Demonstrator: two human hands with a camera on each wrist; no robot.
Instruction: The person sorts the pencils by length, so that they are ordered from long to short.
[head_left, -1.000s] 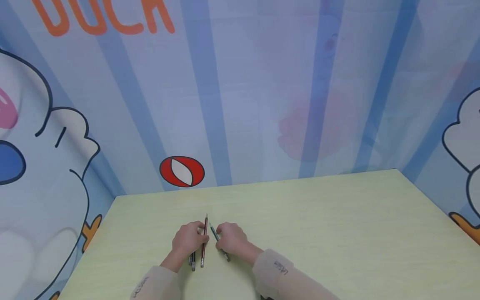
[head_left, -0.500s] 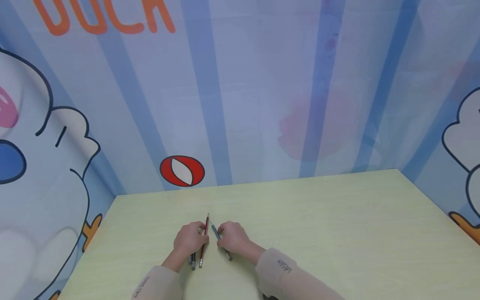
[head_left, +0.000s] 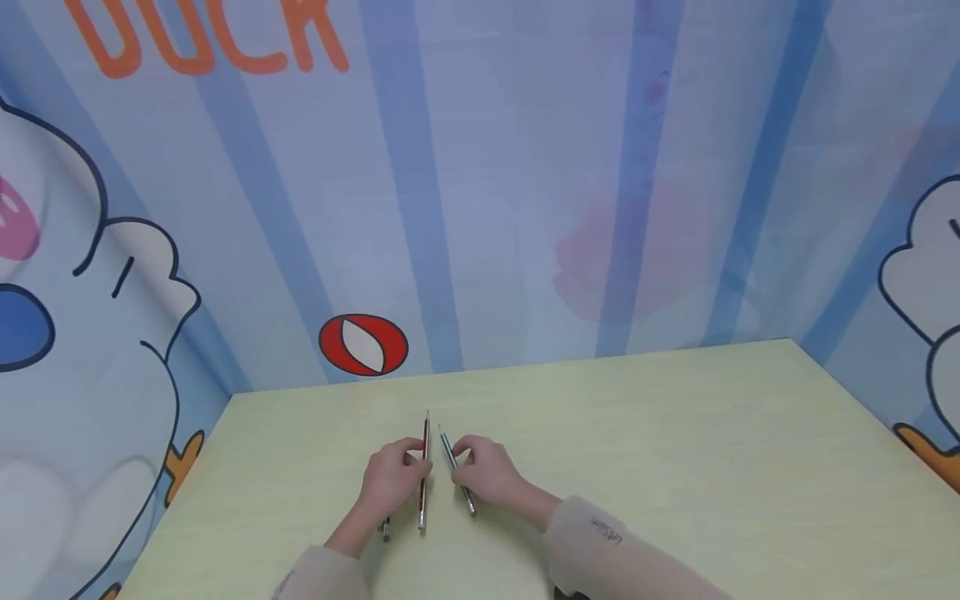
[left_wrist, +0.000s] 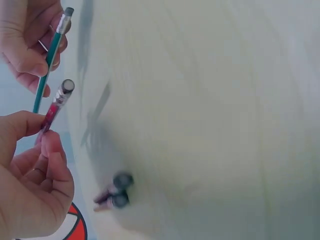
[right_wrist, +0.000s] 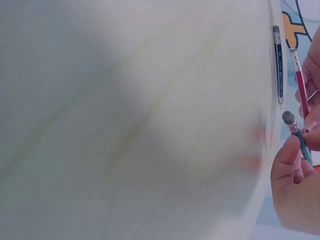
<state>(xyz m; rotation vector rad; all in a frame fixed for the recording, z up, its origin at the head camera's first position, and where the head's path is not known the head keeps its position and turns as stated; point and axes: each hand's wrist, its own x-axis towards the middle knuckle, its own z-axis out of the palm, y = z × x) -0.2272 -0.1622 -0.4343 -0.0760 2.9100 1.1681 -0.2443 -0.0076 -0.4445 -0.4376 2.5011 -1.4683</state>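
Observation:
My left hand (head_left: pixel 392 482) pinches a red pencil (head_left: pixel 423 504) between thumb and fingers. To its right, my right hand (head_left: pixel 487 472) pinches a green pencil (head_left: pixel 468 497), tilted so its sharpened end leans toward the red one. Both pencils point away from me, with their eraser ends nearest; a small gap separates them. Seen from the left wrist, the red pencil (left_wrist: pixel 51 112) and the green pencil (left_wrist: pixel 49 65) appear raised off the table. Dark pencils (head_left: pixel 386 529) lie on the table below my left hand, which covers most of them; their blurred ends (left_wrist: pixel 120 191) show in the left wrist view.
The pale yellow-green table (head_left: pixel 637 450) stretches widely to the right. Behind it hangs a blue striped cloth backdrop (head_left: pixel 510 208) with cartoon prints, meeting the table's far edge. A dark object (head_left: pixel 570 594) peeks out under my right sleeve (head_left: pixel 600 542).
Both hands have shifted right and slightly away from me, each carrying its pencil. The red pencil has moved off from the dark pencils, which stay on the table.

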